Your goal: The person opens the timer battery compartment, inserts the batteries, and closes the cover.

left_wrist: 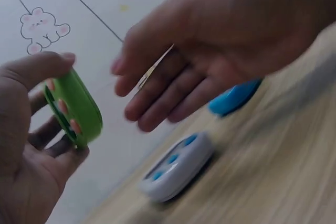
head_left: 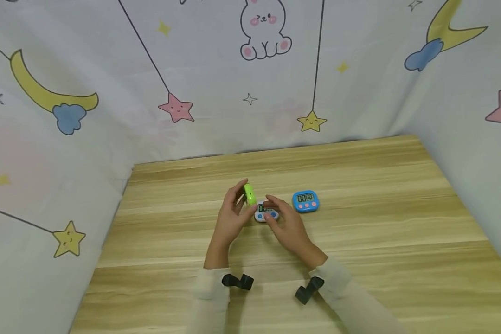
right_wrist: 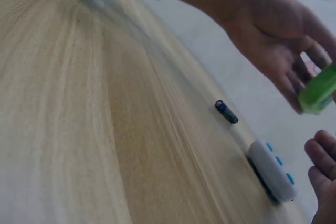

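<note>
My left hand (head_left: 230, 221) holds a green digital timer (head_left: 249, 195) on its edge, raised off the table, between thumb and fingers. Pink buttons show on the green timer's face in the left wrist view. Over a white digital timer (left_wrist: 178, 166) with blue buttons, my right hand (head_left: 290, 227) hovers with its fingers loosely bent and nothing seen in them. That white timer lies face up on the table and is partly covered by the right hand in the head view. To the right lies a blue digital timer (head_left: 305, 201) with pink buttons, its display lit with digits.
A small dark cylinder, like a battery (right_wrist: 227, 112), lies on the wooden table (head_left: 359, 287) beside the white timer in the right wrist view. A printed cloth (head_left: 217, 93) with moons and stars hangs around the table's back and sides.
</note>
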Motion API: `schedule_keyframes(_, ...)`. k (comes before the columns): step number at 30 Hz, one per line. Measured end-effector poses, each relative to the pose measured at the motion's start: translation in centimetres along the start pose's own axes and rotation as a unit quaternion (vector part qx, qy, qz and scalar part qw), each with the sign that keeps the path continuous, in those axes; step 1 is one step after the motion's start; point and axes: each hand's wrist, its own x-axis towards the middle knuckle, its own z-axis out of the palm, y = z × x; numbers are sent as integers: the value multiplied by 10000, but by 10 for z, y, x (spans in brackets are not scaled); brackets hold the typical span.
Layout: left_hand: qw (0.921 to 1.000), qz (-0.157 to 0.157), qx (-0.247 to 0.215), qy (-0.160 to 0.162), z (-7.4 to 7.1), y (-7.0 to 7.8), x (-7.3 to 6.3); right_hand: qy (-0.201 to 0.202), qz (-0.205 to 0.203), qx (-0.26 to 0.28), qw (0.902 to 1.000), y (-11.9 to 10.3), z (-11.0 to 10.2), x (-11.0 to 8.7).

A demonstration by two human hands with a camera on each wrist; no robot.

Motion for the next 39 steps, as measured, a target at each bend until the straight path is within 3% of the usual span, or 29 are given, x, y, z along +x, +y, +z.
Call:
schedule_keyframes(5, 9883, 303, -1483, -173, 19, -11, 2, 168, 193, 142, 9996, 1, 4, -1)
schedule_keyframes(11, 9794, 581, -1913, -276, 30, -22, 0, 130, 263, 407, 9987, -3, 1, -4)
schedule_keyframes(17, 9807, 636, -1819, -334, 35, -28, 2, -16, 664, 1526, 9860, -27, -13, 2)
schedule_keyframes(24, 9894, 113, -1440, -132, 37, -23, -2, 215, 1017, 2665, 9582, 3, -7, 3)
schedule_keyframes(29, 9936, -232, -1080, -239, 42, -8, -3, 339, 1015, 3166, 9425, 11, -10, 3)
schedule_keyframes(33, 9955, -406, -824, -222, 41, 1, -4, 389, 1064, 3158, 9420, 11, -12, 4)
schedule_keyframes(39, 9959, -534, -721, -69, 37, 0, -4, 676, 1134, 2934, 9468, 10, -16, 6)
